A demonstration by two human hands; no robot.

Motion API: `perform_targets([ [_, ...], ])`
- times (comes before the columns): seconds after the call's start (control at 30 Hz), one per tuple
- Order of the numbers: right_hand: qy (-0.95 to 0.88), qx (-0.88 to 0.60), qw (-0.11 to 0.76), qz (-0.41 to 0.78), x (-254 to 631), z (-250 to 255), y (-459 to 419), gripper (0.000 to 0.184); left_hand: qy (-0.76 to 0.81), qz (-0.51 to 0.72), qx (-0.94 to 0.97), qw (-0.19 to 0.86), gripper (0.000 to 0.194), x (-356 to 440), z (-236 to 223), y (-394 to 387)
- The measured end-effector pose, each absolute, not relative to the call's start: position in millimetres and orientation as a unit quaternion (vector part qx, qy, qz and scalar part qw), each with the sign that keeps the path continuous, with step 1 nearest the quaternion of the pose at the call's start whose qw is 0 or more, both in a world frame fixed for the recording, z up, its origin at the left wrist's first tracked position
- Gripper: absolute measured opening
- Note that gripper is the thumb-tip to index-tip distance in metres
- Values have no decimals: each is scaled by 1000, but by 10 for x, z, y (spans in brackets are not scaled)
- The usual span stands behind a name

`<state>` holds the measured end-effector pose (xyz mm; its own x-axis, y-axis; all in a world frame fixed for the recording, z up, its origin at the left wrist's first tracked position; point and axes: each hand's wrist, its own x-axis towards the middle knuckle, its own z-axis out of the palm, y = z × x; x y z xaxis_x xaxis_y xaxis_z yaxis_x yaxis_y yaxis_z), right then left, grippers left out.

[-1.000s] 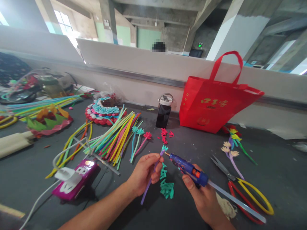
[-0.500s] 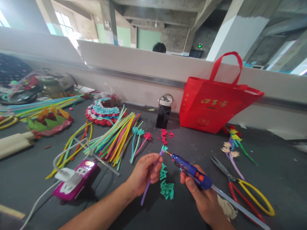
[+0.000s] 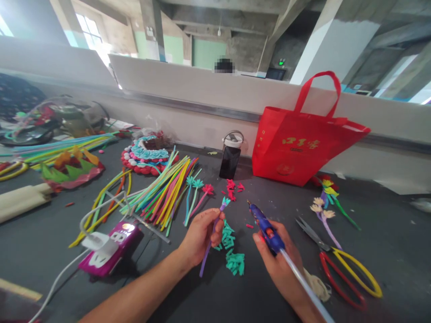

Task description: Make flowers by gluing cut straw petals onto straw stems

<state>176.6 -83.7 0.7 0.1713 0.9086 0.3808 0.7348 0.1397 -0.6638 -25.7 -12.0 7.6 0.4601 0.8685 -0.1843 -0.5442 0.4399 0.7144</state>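
My left hand [image 3: 203,233] pinches a purple pipe cleaner stem [image 3: 206,256] topped with small teal pieces [image 3: 225,202]. In my right hand [image 3: 281,255] is a blue hot glue gun [image 3: 267,227], its tip apart from the flower and pointing up and left. A clear glue stick [image 3: 303,282] juts from its rear. Beneath and beside my left hand lie piles of cut teal pieces [image 3: 235,262]. Red cut pieces [image 3: 230,189] are scattered farther back. Finished-looking teal and red flowers on stems [image 3: 198,184] rest left of them.
Scissors [image 3: 328,249] with red and yellow handles lie right of my right hand. Colored pipe cleaners [image 3: 168,193] and a purple power strip [image 3: 111,249] occupy the left. Behind stand a black bottle [image 3: 230,161] and a red bag [image 3: 303,148]. More flowers [image 3: 325,208] lie at right.
The glue gun has drawn back to the right, away from the flower head, and its nose has turned more upward. My left hand with the purple stem has shifted slightly left.
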Motion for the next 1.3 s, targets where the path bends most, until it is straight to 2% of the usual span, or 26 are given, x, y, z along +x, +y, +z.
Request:
perform_targets([
  [0.07,-656,-660,360,67,1778,-11,-770,29,279,452,293,795,19,-266,73,-101],
  [0.2,-684,-680,264,23,1835,-27,-715,21,276,460,297,790,18,-288,69,-72],
  [0.37,-688,-700,164,94,1925,-12,-821,13,280,460,311,783,18,-297,80,-61],
  [0.47,-672,-711,136,155,2051,-40,-915,12,282,458,315,782,18,-291,90,-70],
  [0.6,-665,-709,120,203,2277,-101,-995,19,279,447,321,787,19,-279,80,-81],
  [0.8,-701,-689,90,160,2389,-45,-1075,31,286,444,331,782,20,-277,65,-83],
  [0.9,-713,-689,64,114,2327,61,-1109,30,288,445,333,780,21,-277,59,-83],
  [1.03,-721,-682,112,59,2122,175,-1030,23,287,441,343,778,22,-265,45,-94],
  [1.13,-729,-645,193,120,1862,145,-845,18,289,437,347,778,23,-257,41,-108],
  [1.3,-702,-636,259,190,1446,-30,-545,35,304,438,349,770,25,-260,54,-114],
])
